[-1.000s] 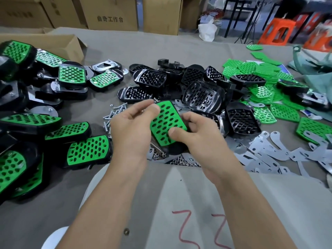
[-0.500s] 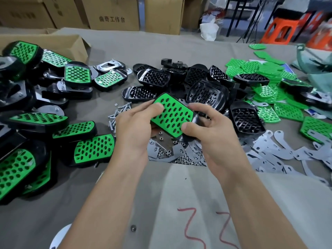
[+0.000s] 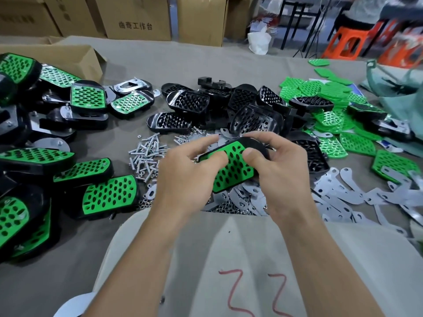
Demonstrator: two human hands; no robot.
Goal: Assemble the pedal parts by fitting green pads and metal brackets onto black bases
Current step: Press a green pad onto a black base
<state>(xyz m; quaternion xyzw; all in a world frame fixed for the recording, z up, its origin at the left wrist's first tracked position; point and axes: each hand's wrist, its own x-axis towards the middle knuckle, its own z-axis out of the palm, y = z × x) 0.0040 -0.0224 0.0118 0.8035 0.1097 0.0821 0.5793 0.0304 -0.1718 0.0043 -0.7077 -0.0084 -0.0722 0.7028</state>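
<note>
A perforated green pad lies on a black base, and I hold the pair above the table's middle. My left hand grips its left side, thumb pressing the pad. My right hand grips the right side, its thumb also on the pad. Loose black bases are heaped behind my hands. Spare green pads pile up at the right. Flat metal brackets are strewn right of my hands.
Finished green-and-black pedals crowd the left of the table. Screws and nuts lie scattered left of my hands. An open cardboard box sits at the back left, more boxes and orange stools behind the table.
The pad and base have come lower and closer to me, now tilted flatter. Both thumbs have moved onto the pad's face.
</note>
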